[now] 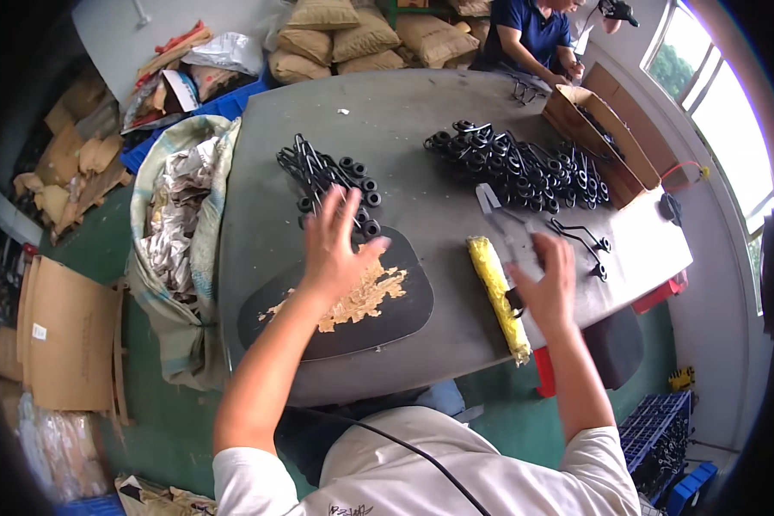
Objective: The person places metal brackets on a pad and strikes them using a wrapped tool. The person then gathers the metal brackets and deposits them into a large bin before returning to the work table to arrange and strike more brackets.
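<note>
My left hand hovers with fingers spread over the near end of a bundle of black bent metal rods with round rubber ends, holding nothing. Below it lies a dark rounded pad with a flaking tan patch. My right hand, slightly blurred, is beside a yellow wrapped roll, thumb apart from the fingers and nothing visible between them. A small dark piece sits between roll and hand. Just right of this hand lie loose black rods. A pale grey forked thing lies beyond the roll.
A large pile of similar black rods covers the far right of the grey table, beside an open cardboard box. Another person works at the far edge. A woven sack of scrap stands against the table's left side.
</note>
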A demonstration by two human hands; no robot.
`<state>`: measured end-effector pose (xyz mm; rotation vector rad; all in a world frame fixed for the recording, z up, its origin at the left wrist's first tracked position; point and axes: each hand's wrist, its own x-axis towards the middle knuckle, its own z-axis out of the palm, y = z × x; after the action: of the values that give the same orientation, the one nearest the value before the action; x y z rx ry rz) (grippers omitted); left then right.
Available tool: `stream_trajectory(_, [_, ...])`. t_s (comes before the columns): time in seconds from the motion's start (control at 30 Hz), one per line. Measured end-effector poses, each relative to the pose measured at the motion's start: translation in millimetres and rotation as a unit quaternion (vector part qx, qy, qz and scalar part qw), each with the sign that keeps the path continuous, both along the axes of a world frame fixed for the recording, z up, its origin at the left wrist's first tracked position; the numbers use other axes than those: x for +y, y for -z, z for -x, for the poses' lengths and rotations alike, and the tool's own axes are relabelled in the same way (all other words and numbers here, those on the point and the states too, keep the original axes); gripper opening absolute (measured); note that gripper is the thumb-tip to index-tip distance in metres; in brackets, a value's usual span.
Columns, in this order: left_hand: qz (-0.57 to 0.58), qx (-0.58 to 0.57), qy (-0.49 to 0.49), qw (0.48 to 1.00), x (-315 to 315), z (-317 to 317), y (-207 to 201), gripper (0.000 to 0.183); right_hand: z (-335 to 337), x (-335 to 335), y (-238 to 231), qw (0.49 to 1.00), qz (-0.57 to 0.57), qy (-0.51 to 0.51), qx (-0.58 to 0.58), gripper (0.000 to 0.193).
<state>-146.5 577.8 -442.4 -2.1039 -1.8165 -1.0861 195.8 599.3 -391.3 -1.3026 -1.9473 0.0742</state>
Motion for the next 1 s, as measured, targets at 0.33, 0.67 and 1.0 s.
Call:
stream_trajectory(0.33, [0.1,-0.487,0.152,0.854,-61,-30,-44,0.037,38,-57,21,0.981,0.043,-0.047,-0.185,0.071])
stream_trajectory(0.67, [0.191,-0.434,0.06,0.878,-49,8,-53,0.029,-38,-44,67,0.861,0.453,-0.048,0.228,0.068])
stream_trajectory(1.0, [0.085,-0.249,0.036,0.964,-48,18,-51,0.03,36,-104,0,0.862,0.27,-0.356,0.239,0.074])
